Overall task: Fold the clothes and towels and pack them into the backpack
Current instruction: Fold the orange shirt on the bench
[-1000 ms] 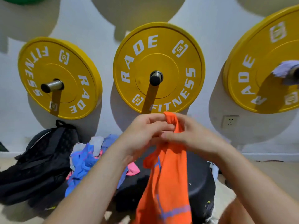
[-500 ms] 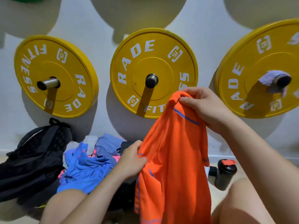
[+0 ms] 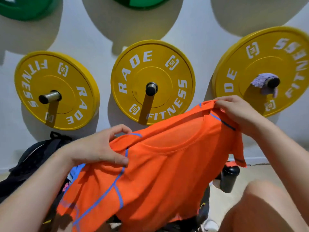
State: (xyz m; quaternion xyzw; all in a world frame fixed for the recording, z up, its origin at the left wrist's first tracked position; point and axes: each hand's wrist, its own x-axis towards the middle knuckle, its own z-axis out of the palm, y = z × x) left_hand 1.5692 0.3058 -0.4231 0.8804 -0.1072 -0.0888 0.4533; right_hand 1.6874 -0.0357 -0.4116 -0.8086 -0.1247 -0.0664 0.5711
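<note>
Head view: the shirt (image 3: 158, 173) is held up in the air, stretched between both hands and well clear of the floor (image 3: 267, 174), with the neckline turned to the camera. The left hand (image 3: 97, 148) is pinched on one shoulder, thumb laid over the fabric. The right hand (image 3: 237, 111) is clamped on the other shoulder seam and carried higher, so the whole thing hangs tilted.

Judged by how it drapes and wrinkles, the shirt is thin sports mesh: very light, totally floppy, maybe a bit slick, nothing to break. No shape will be kept on its own, so it's probably best taken by the shoulders or side seams and laid flat before being folded.

The backpack (image 3: 33, 158) is slumped on the floor at the left, against the wall (image 3: 103, 39), and looks soft and saggy too. Whether it's unzipped can't be told. A bit of blue cloth (image 3: 76, 169) is seen just under the left hand. A dark bottle (image 3: 229, 180) is stood on the floor to the right. Yellow plates (image 3: 167, 77) are hung on wall pegs, and a purple cloth (image 3: 265, 84) is draped over the right one.
</note>
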